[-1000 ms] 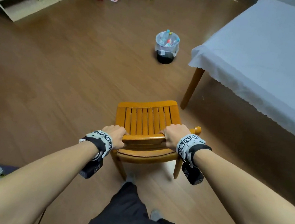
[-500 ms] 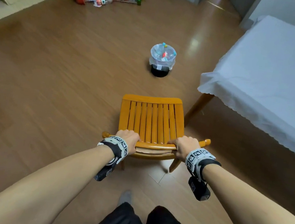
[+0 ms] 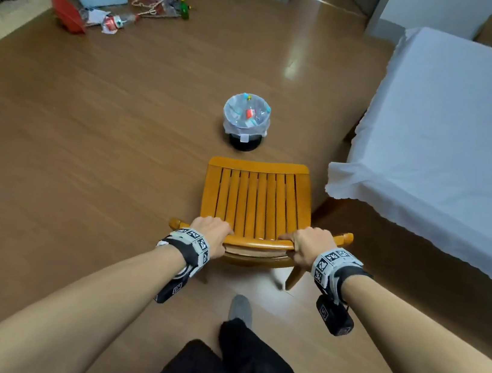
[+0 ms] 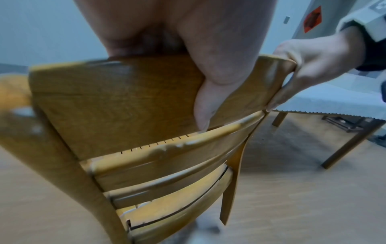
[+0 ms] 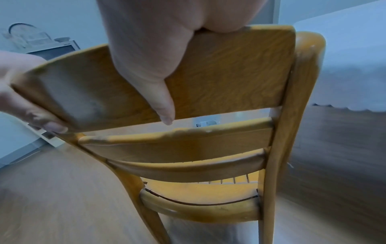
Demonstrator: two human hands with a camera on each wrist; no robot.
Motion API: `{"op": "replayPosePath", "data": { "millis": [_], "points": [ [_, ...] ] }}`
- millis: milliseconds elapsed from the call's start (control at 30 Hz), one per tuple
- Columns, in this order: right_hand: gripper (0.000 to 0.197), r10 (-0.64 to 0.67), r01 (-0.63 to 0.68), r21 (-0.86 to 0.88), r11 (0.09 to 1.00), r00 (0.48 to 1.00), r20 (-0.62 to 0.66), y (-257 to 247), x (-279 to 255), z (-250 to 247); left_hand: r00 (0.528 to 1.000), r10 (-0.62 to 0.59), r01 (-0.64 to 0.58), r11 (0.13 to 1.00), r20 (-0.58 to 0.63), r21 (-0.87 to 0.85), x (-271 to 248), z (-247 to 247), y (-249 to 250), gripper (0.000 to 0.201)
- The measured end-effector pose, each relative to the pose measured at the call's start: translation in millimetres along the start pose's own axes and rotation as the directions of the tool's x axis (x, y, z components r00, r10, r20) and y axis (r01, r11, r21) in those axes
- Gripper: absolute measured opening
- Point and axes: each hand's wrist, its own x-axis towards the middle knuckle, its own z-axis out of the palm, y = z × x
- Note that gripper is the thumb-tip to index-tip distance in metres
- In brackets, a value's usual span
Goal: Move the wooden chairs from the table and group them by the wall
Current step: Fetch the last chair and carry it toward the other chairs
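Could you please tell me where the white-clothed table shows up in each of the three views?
Head: the white-clothed table fills the right side, beside the orange slatted wooden chair.
Left wrist: right edge, scalloped cloth hem behind the right hand.
Right wrist: far right, pale cloth past the chair's post.
Shared landmark: the chair's top back rail.

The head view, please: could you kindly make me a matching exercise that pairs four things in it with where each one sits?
Things:
1. wooden chair
2. waste bin
3. table
4. red dustpan

Places:
A. far left, near the shelves
B. right side, under a white cloth
C. on the floor just beyond the chair
D. top rail gripped by the left hand and right hand

Pairs: 1-D, 2-C, 3-B, 4-A
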Motion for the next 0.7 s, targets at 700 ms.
{"op": "replayPosePath", "data": {
  "millis": [700],
  "points": [
    [0.041,-0.133,0.138,-0.08,0.987,0.989,0.059,-177,264,-147,0.994,-0.105,0.1,0.982,-0.024,-0.16,62,-55,-310,0.043]
  ]
}}
